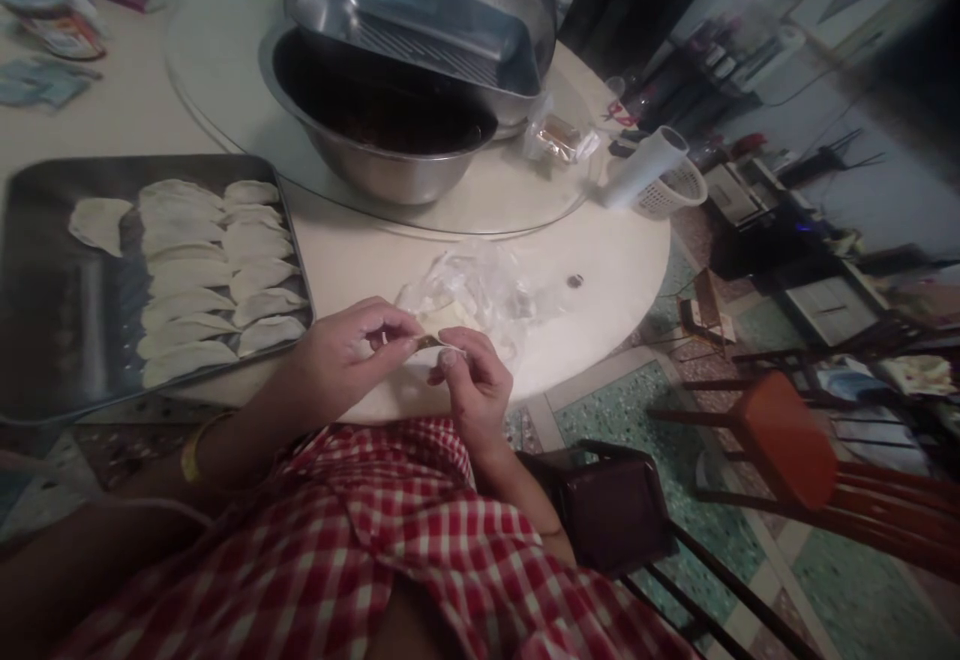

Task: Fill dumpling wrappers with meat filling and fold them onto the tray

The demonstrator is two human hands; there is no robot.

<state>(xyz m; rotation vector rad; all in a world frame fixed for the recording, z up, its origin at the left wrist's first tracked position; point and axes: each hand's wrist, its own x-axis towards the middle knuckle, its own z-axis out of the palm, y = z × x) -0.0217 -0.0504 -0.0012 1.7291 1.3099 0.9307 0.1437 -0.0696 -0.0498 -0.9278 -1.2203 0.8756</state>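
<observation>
Both hands meet over the near edge of the round white table [600, 270]. My left hand [341, 355] and my right hand [474, 380] pinch the same dumpling [429, 342], a pale wrapper with brownish filling showing between the fingertips. Just behind it lies a crumpled clear plastic bag [480, 290] with a pale wrapper under it. To the left, a metal tray [52, 340] holds several folded dumplings [217, 270] in two rows. A steel bowl [390, 170] with dark filling stands beyond the hands.
A steel lidded pan [420, 10] leans over the bowl on a glass turntable [225, 70]. A white roll in a small basket [660, 180] sits at the table's right edge. Dark stool [615, 510] and red chair [787, 440] stand at right on the tiled floor.
</observation>
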